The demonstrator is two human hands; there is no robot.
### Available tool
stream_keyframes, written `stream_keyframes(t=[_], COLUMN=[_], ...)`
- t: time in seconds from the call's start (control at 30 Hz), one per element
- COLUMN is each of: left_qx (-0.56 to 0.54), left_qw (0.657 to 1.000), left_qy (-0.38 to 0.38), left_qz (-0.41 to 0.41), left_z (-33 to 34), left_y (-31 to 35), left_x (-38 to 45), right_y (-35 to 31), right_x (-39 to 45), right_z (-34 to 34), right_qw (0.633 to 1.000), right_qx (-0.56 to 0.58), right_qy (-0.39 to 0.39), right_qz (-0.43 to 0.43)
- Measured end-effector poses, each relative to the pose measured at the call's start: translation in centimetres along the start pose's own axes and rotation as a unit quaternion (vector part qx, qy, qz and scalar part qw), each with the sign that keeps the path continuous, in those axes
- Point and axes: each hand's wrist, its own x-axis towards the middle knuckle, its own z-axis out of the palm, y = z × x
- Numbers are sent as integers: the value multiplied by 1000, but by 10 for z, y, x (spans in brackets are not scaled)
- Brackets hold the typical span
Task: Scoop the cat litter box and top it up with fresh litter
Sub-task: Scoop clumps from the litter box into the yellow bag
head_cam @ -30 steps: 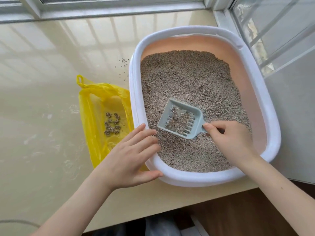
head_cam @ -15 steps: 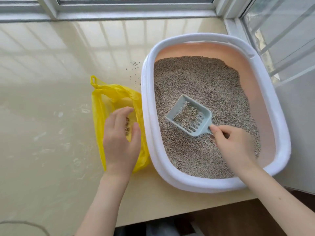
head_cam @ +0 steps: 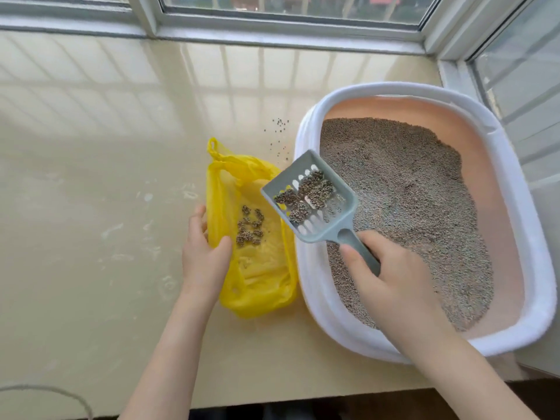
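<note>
Scooping under way: grey slotted plastic scoop, loaded with clumps, is gripped by right hand over white-rimmed litter box edge. Yellow plastic bag, already holding clumps, is pinched open by left hand. Emptying and top-up judged outstanding.

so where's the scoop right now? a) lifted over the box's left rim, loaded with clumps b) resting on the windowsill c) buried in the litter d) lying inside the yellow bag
a: the scoop, held by the right hand, carries clumps above the litter box rim, beside the yellow bag.
</note>
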Motion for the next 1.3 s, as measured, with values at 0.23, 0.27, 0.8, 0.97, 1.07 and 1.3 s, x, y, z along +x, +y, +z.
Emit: stream_keyframes(t=[0.23,0.27,0.8,0.97,1.07,1.3], left_qx=[5,1,69,66,62,144], left_qw=[1000,999,988,970,954,906], left_qy=[1,-6,11,3,-30,-77], left_qz=[25,31,140,236,292,390], left_z=[-10,-12,-27,-9,14,74], left_y=[-1,-1,13,52,75,97], left_x=[8,8,17,11,-4,-24], right_y=[-32,-35,-48,-40,-8,115], right_x=[-5,-5,-8,-8,-9,4], right_z=[72,80,72,19,-21,-108], right_qw=[983,978,980,917,928,949], right_qx=[-173,-203,141,340,286,-17], right_qy=[37,32,87,111,134,77], right_qz=[-43,-43,108,177,196,304])
